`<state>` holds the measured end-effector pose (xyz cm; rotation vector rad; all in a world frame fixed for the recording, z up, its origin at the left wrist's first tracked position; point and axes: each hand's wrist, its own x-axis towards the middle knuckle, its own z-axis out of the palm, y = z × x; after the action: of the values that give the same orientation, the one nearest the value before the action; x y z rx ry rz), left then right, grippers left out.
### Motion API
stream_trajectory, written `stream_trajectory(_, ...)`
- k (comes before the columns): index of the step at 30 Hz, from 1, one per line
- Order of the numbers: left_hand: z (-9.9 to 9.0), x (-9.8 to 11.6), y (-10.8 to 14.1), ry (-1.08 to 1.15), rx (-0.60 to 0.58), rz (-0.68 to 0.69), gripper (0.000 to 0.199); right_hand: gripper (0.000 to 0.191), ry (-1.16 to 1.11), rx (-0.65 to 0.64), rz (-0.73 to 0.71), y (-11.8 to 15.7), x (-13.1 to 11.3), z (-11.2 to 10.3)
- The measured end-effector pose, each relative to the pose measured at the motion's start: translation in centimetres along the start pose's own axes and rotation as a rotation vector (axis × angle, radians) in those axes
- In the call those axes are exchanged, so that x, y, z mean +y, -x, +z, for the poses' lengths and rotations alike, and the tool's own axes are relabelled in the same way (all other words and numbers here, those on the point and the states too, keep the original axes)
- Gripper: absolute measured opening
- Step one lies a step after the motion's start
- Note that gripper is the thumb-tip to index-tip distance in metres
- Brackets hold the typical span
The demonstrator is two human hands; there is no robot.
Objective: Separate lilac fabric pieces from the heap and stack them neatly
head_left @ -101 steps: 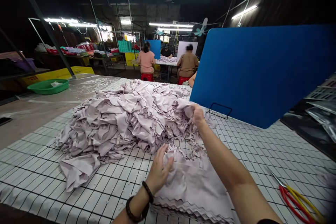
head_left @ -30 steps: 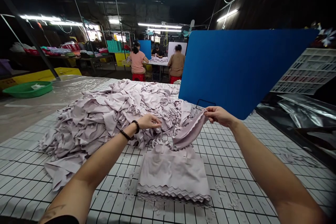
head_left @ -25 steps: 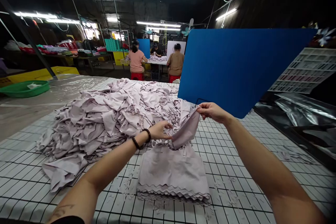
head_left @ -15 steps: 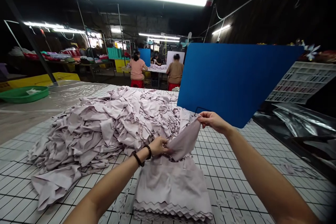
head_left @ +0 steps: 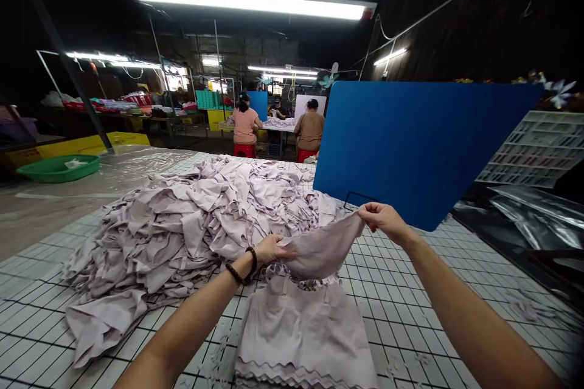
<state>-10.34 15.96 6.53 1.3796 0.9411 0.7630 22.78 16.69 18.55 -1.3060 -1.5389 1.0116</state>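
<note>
A pale mauve cloth piece (head_left: 322, 249) is stretched between my two hands, over the far end of a stack of similar garments (head_left: 305, 328) with wavy hems. My left hand (head_left: 272, 249), with dark beaded bands at the wrist, is closed on the cloth's left end. The right end is pinched higher up in my right hand (head_left: 379, 217). A large heap of loose mauve cloth (head_left: 201, 219) lies beyond and to the left of the stack.
A blue board (head_left: 396, 146) stands on a wire holder on the grid-lined table (head_left: 392, 310). A green tray (head_left: 59, 169) sits at left, a white crate (head_left: 538, 149) at right. People (head_left: 245, 124) sit at a table farther back.
The cloth between my hands is spread wider. My right hand has moved slightly right, my left hand slightly left. The whole view has shifted a little.
</note>
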Motion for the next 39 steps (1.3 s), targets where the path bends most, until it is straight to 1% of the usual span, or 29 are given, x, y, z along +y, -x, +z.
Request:
stream_trajectory(4,-1.6,1.7,0.1,0.067,0.044,0.012,0.048,0.032,0.058,0.017,0.015,0.1,1.1,-0.4)
stream_trajectory(7,-2.4,2.7,0.0,0.119,0.129,0.054,0.047,0.030,0.089,0.012,0.038,0.0,2.4,-0.6)
stream_trajectory(10,-2.8,3.5,0.1,0.155,0.205,0.082,0.047,0.025,0.101,-0.046,0.084,-0.2,3.8,-0.7)
stream_trajectory(13,-2.8,3.7,0.3,0.153,0.222,0.093,0.047,0.017,0.125,-0.073,0.134,-0.1,4.8,0.0)
stream_trajectory(16,-2.0,3.3,0.2,0.139,0.245,0.110,0.047,0.016,0.152,-0.057,0.138,0.3,4.9,2.4)
stream_trajectory(18,-1.1,2.9,-0.3,0.124,0.265,0.132,0.045,0.021,0.154,-0.092,0.080,0.7,4.5,4.9)
stream_trajectory(21,0.5,2.4,-1.1,0.110,0.278,0.169,0.044,0.018,0.159,-0.170,-0.051,1.1,3.5,9.2)
stream_trajectory(23,1.4,2.2,-1.5,0.100,0.263,0.188,0.045,0.019,0.129,-0.221,-0.071,1.3,2.8,11.5)
stream_trajectory(25,1.9,2.1,-1.5,0.062,0.233,0.211,0.049,0.026,0.087,-0.286,-0.051,1.2,2.2,13.1)
stream_trajectory(27,2.1,1.9,-1.3,0.015,0.189,0.237,0.053,0.035,0.070,-0.354,-0.040,1.1,1.9,14.0)
stream_trajectory(29,2.1,1.6,-0.9,-0.007,0.136,0.250,0.055,0.035,0.073,-0.388,-0.055,0.9,1.9,14.5)
stream_trajectory(31,1.9,1.2,-0.6,0.009,0.078,0.226,0.057,0.030,0.078,-0.377,-0.060,0.7,2.2,14.8)
stream_trajectory(33,1.7,0.7,-0.4,0.027,0.040,0.193,0.061,0.027,0.066,-0.357,-0.031,0.5,2.7,14.8)
stream_trajectory(36,1.4,0.0,-0.4,0.032,0.046,0.197,0.065,0.022,0.040,-0.396,0.069,0.3,3.7,14.1)
stream_trajectory(39,1.3,-0.4,-0.7,-0.012,0.104,0.259,0.054,0.019,0.015,-0.416,0.145,0.0,4.5,13.0)
